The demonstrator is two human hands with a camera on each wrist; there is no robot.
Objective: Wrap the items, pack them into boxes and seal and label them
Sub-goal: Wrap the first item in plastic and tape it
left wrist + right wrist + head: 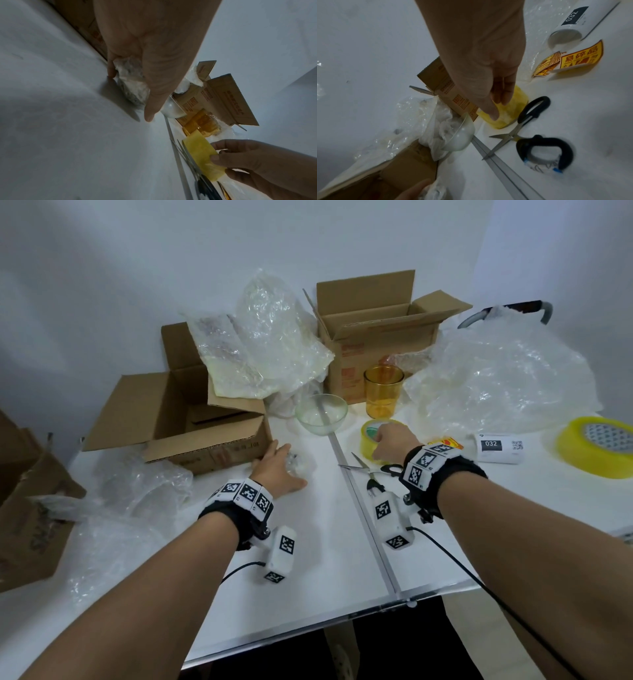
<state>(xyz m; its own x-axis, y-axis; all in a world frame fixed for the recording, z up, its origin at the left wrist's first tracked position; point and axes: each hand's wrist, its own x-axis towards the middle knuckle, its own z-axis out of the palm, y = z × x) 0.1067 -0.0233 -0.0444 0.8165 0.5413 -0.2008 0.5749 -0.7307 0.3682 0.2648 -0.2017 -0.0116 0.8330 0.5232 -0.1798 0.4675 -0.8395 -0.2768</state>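
A small item wrapped in bubble wrap (300, 463) lies on the white table (329, 542) in front of the left open box (191, 422). My left hand (278, 466) holds it down, thumb and fingers on either side of the bundle (132, 83), fingertips touching the table. My right hand (390, 442) grips a small yellow tape roll (368, 440) that stands right of the table seam. In the right wrist view its fingers (501, 100) curl over the top of the tape roll (510, 113). An amber glass (383, 392) and a clear glass bowl (322, 414) stand unwrapped behind.
Open scissors (373, 469) lie just below the tape roll. A second open box (376, 337) stands at the back. Bubble wrap piles (507, 378) lie right and left. A large tape roll (596, 446), a label roll marked 032 (496, 448) and yellow stickers (580, 59) are at the right.
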